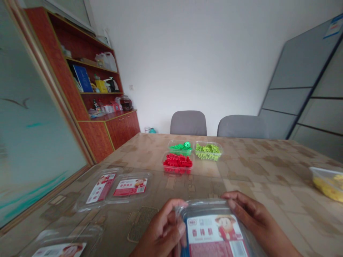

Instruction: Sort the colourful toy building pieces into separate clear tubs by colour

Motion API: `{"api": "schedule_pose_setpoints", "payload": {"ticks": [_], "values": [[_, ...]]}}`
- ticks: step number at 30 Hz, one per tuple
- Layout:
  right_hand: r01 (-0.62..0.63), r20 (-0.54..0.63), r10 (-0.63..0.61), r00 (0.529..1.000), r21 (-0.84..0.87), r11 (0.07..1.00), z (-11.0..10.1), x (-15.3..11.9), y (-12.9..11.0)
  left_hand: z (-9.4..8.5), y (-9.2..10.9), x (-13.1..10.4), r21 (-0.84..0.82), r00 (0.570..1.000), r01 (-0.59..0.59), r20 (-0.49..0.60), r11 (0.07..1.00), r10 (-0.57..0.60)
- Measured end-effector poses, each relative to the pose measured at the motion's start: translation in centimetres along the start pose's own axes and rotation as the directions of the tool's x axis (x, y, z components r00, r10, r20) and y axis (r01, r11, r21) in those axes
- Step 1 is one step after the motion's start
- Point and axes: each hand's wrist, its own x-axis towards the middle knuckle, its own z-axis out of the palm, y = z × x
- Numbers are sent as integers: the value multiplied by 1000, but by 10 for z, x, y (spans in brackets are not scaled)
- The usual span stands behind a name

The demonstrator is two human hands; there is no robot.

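Observation:
A clear plastic container with a red and white label (214,232) is at the front edge of the view, with something blue showing under its lid. My left hand (167,228) grips its left side, thumb and fingers closed on the rim. At the upper right corner, my right hand (249,216) pinches the rim between thumb and fingers. Beyond it on the table stand open clear tubs: one of red pieces (178,162), one of green pieces (182,146) and one of lime pieces (208,151).
Two labelled clear lids (99,188) (130,187) lie on the table (257,171) at the left, another (66,248) nearer. A tub of yellow pieces (328,184) stands far right. Two grey chairs (188,123) (241,126) are behind the table.

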Motion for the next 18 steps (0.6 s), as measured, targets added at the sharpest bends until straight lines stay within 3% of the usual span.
{"api": "schedule_pose_setpoints", "payload": {"ticks": [4,11,18], "values": [[43,99,-44,994,6,999,-3,4,10,-6,-4,5,41,1000,-13,-11,999,13],[94,7,-94,996,-44,995,-1,6,11,-7,-7,7,96,994,-37,-99,995,46],[96,-12,-97,995,-68,993,0,6,16,-7,-5,6,161,991,22,-135,987,0]]}}
